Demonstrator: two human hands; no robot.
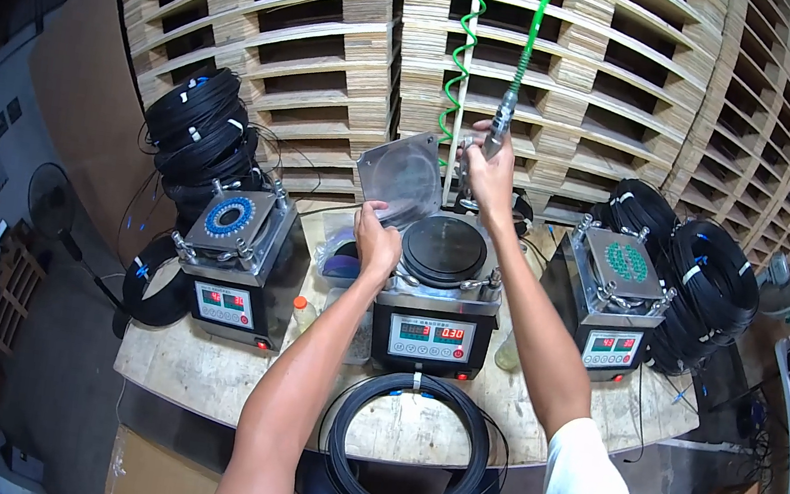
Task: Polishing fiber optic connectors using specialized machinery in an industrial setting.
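Note:
My right hand (491, 175) is wrapped round an air blow gun (500, 125) fed by a green hose, above the middle machine's far side. A flat, square, greyish plate (403, 175) with holes at its corners stands tilted up. My left hand (377, 243) is closed at its lower left corner, the fingertips partly hidden. Just right of that hand lies the round black disc (443, 250) on top of the middle polishing machine (433, 338), whose front has a lit red display. The disc's surface is bare.
Similar machines stand left (230, 269) and right (612, 318), carrying plates with blue and green rings of connectors. Black cable coils (200, 124) flank them, another coil (416, 382) lies at the near table edge (196, 371). Wooden pallets (550, 77) rise behind. A red-capped bottle (303, 313) stands nearby.

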